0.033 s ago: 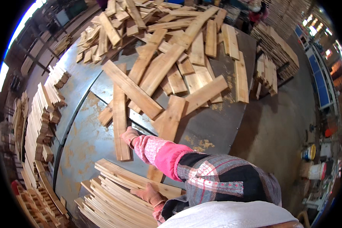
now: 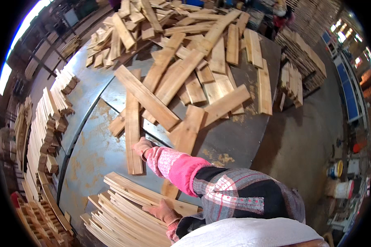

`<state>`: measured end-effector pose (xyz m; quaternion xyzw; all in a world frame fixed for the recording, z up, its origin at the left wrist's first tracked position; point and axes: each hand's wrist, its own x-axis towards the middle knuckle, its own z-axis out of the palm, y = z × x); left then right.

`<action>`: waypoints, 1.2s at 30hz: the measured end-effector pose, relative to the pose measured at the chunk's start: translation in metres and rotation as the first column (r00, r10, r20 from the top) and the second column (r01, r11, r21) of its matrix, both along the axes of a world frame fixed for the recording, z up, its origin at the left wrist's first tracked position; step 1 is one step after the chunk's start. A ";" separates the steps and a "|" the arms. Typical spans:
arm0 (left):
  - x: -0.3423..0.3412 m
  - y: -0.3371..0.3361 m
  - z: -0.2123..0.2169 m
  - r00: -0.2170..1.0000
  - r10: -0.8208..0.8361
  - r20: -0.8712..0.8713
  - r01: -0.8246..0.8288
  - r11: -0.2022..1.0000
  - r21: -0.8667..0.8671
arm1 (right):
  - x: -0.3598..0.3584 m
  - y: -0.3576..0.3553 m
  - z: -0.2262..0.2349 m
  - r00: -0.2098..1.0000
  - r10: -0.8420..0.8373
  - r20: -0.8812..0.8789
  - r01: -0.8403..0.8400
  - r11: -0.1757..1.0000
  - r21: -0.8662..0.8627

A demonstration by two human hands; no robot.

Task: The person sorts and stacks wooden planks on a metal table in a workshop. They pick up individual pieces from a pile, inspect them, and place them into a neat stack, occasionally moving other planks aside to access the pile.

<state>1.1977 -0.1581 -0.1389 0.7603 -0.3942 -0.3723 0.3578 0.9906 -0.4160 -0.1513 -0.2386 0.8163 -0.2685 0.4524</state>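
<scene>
My right hand (image 2: pixel 142 147), in a pinkish glove, reaches across the metal table. Its fingers are closed at the right edge of a long wooden board (image 2: pixel 133 123), which lies with its far end under a slanting board (image 2: pixel 146 99). Lower down, my left hand (image 2: pixel 162 210), gloved too, rests on a stack of thin wooden strips (image 2: pixel 127 214) with its fingers stretched out. Another board (image 2: pixel 190 127) passes beneath my right forearm, partly hidden by the sleeve. Beyond my hands a loose heap of boards (image 2: pixel 181 72) covers the far table.
The metal table (image 2: pixel 90 144) has sawdust patches and a dark seam. Along its left side runs a row of stacked strips (image 2: pixel 39 140). Piled timber (image 2: pixel 303 53) stands at the far right, near another person (image 2: pixel 281 16). Buckets (image 2: pixel 343 189) sit on the right.
The view has shifted slightly, so the far boards sit a little farther right in the picture. Both hands keep their places against the wood.
</scene>
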 end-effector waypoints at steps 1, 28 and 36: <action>-0.003 0.001 0.004 1.000 0.003 -0.003 -0.003 1.000 0.005 | -0.001 -0.008 -0.001 0.995 0.057 -0.078 -0.058 0.998 -0.010; -0.117 0.023 0.041 0.860 -0.500 0.105 0.492 0.865 0.097 | -0.202 0.321 0.104 0.175 0.184 0.967 0.392 0.888 -0.239; -0.093 0.042 0.075 0.977 -0.188 -0.098 0.197 0.976 0.093 | -0.235 0.337 0.115 0.755 0.333 0.565 -0.145 0.925 -0.351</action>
